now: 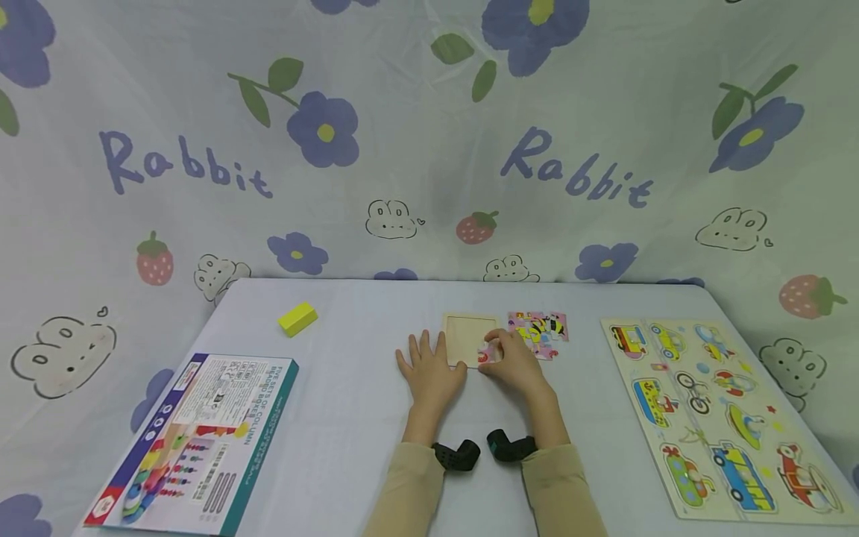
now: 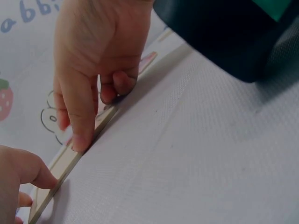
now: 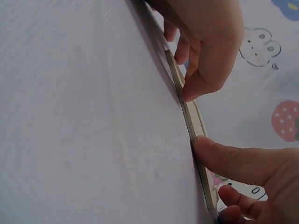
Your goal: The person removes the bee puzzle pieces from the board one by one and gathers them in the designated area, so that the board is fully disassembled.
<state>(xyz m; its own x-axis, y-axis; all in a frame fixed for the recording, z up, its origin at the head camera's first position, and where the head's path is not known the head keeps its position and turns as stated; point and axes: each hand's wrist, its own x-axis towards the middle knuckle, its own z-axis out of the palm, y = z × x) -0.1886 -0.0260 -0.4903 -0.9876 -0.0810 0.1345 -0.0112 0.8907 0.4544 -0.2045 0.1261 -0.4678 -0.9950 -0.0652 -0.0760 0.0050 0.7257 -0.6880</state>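
A square light-wood puzzle tray (image 1: 463, 319) lies mid-table, with a pink puzzle piece (image 1: 484, 356) in its lower right corner. My right hand (image 1: 517, 363) bends its fingers over that corner and holds the piece between thumb and fingers. Its thumb (image 3: 219, 156) lies at the tray's near edge in the right wrist view. Spread flat beside the tray's left side is my left hand (image 1: 429, 379), its thumb (image 2: 44, 177) against the near edge. Joined pink and yellow puzzle pieces (image 1: 537, 326) with a bee picture lie right of the tray, partly behind my right hand.
A yellow block (image 1: 298, 319) lies at the back left. Nearer on the left is a flat toy box (image 1: 194, 440). On the right lies a wooden vehicle puzzle board (image 1: 725, 418). A patterned curtain (image 1: 403, 149) hangs behind the white table (image 1: 335, 418).
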